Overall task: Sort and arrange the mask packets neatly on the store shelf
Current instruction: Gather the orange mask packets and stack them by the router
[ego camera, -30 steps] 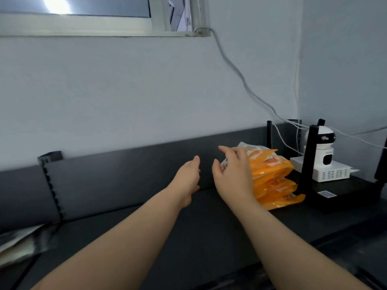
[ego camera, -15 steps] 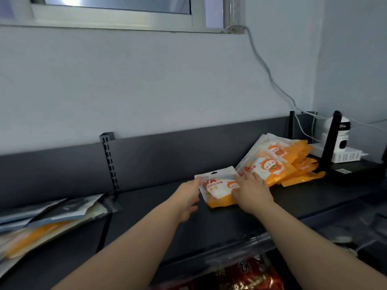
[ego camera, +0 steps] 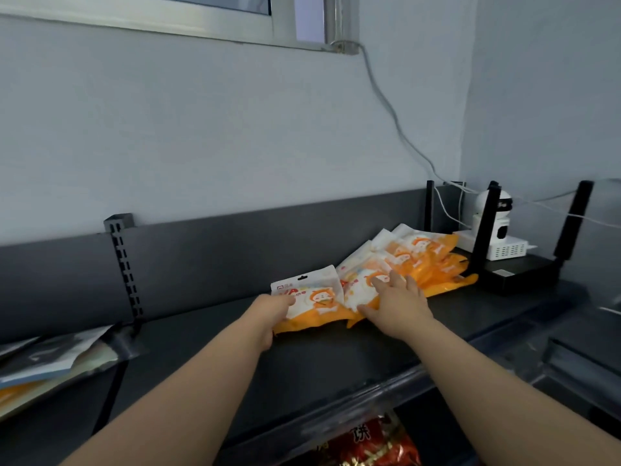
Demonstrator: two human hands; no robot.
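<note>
Packets of orange and white plastic [ego camera: 415, 255] trail far right, left hand [ego camera: 273, 312] gripping the nearest one [ego camera: 321, 297], right hand [ego camera: 398, 306] flat on the next one [ego camera: 358, 289].

One camera is sitting on the person's head. It is looking forward and a bit down at the shelf [ego camera: 336, 361], close up, at arm's reach. Both arms [ego camera: 188, 391] are showing at the bottom edge, and a packet [ego camera: 316, 299] is lying near the middle. The wall [ego camera: 201, 129] is filling the top half, with a window [ego camera: 168, 23] peeking in above.
</note>
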